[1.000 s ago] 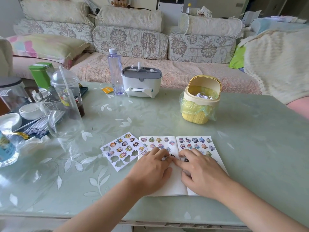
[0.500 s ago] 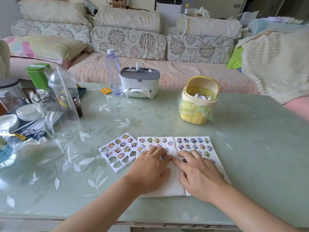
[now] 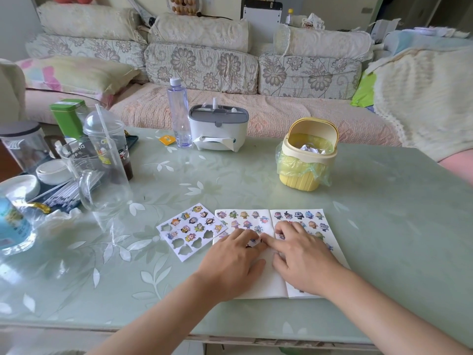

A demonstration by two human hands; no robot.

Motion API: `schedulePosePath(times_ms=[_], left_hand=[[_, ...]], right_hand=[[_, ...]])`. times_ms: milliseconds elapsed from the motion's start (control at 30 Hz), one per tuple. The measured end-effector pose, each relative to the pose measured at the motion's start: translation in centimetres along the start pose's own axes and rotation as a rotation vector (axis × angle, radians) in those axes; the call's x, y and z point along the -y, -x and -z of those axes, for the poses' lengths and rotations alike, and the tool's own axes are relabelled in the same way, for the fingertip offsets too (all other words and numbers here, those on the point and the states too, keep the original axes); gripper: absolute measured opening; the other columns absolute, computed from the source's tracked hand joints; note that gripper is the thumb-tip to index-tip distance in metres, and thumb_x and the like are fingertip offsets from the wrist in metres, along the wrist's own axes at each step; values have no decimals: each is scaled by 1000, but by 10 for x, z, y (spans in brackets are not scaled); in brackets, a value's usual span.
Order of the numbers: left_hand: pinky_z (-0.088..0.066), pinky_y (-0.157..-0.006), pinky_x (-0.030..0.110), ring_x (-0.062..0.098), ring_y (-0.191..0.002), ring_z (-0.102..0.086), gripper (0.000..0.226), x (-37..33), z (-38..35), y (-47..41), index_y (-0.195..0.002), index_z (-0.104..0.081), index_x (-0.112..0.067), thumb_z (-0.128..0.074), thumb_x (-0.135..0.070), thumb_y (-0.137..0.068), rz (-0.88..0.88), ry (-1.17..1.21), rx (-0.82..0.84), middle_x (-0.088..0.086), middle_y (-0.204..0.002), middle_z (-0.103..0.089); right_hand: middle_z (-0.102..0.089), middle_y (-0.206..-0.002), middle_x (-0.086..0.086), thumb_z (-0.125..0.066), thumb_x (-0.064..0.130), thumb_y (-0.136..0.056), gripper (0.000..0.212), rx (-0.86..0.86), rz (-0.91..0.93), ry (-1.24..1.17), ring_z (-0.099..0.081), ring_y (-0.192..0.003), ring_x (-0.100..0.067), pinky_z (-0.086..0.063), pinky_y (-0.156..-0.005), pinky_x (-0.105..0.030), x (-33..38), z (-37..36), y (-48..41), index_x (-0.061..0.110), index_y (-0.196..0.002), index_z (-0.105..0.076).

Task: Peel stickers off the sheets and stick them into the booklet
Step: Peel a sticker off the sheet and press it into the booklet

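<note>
Pale green glass-topped table: open white paper booklet bears sticker rows on both pages, left hand and right hand flat on it, fingers straight, tips meeting by the fold; white cartoon sticker sheet just beside shows several gaps, most stickers apparently unpeeled.

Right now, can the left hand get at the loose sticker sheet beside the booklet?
Probably yes: the left hand rests on the booklet, and the sticker sheet lies flat just left of it, nothing between.
</note>
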State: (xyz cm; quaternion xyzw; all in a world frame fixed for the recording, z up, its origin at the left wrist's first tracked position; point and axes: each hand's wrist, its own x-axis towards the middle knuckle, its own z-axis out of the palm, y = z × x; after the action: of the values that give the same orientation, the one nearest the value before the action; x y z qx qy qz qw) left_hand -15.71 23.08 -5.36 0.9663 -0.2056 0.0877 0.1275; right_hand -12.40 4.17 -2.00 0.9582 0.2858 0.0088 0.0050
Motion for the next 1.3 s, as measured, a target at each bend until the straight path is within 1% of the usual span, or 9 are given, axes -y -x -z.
schedulePosePath(times_ms=[200,400,533,700,833,967,1067,1200,1300], left_hand=[[-58,-76,37,20,-109,-60,48,-1,-2,-2,-118,-70,-22,-33,-42,-96,4,40,-48,-3,-119,-65],[-59,-74,36,20,-104,-63,43,3,-5,-2,-110,-74,-19,-38,-36,-95,-17,65,-96,-3,-116,-68],[-59,-76,34,20,-102,-64,42,6,-6,-2,-110,-74,-17,-40,-35,-92,-20,52,-102,-4,-113,-68],[-37,-105,23,19,-115,-52,53,12,-1,-4,-111,-73,-13,-33,-44,-94,20,280,-48,-2,-124,-61],[-32,-90,9,8,-120,-45,37,24,16,3,-130,-65,-20,-56,-32,-96,38,322,-145,-8,-131,-55],[-44,-89,20,10,-115,-51,33,55,35,16,-127,-66,-25,-61,-27,-94,126,191,-213,-11,-125,-58],[-47,-96,35,15,-124,-48,45,82,49,30,-134,-59,-26,-56,-42,-92,252,70,-150,-10,-134,-54],[-31,-110,30,11,-141,-30,76,102,53,50,-149,-37,-32,-38,-73,-85,336,-52,27,-15,-152,-35],[-29,-110,31,10,-141,-29,97,104,53,55,-149,-38,-35,-16,-81,-67,358,-38,82,-16,-153,-35]], right_hand=[[-55,-101,5,-39,36,-80,49,-67,3,7,-56,-91,-20,-46,-56,-32,-3,-2,9,36,-122,-65],[-58,-94,7,-43,33,-78,45,-121,82,30,-58,-81,-18,-46,-51,-31,-8,0,12,38,-112,-72],[-56,-94,9,-41,33,-79,42,-128,79,-32,-55,-80,-17,-41,-55,-29,-11,-1,12,38,-107,-73],[-48,-102,14,-45,32,-91,32,-88,21,-195,-48,-74,-1,-40,-68,-29,-9,11,8,38,-111,-69],[-50,-115,18,-51,36,-93,35,-103,15,-274,-47,-78,2,-44,-78,-29,4,18,-7,42,-125,-62],[-50,-125,21,-51,38,-95,37,-55,67,-338,-55,-108,-5,-45,-89,-29,30,17,-28,43,-130,-59],[-53,-125,17,-51,37,-96,38,-33,105,-352,-56,-113,-12,-46,-92,-32,47,12,-46,40,-133,-58],[-53,-129,15,-52,40,-97,39,-37,107,-334,-57,-115,-16,-44,-92,-32,62,8,-70,40,-135,-56],[-48,-136,14,-54,45,-93,45,24,77,-318,-55,-119,-17,-44,-97,-33,66,5,-81,39,-138,-53]])
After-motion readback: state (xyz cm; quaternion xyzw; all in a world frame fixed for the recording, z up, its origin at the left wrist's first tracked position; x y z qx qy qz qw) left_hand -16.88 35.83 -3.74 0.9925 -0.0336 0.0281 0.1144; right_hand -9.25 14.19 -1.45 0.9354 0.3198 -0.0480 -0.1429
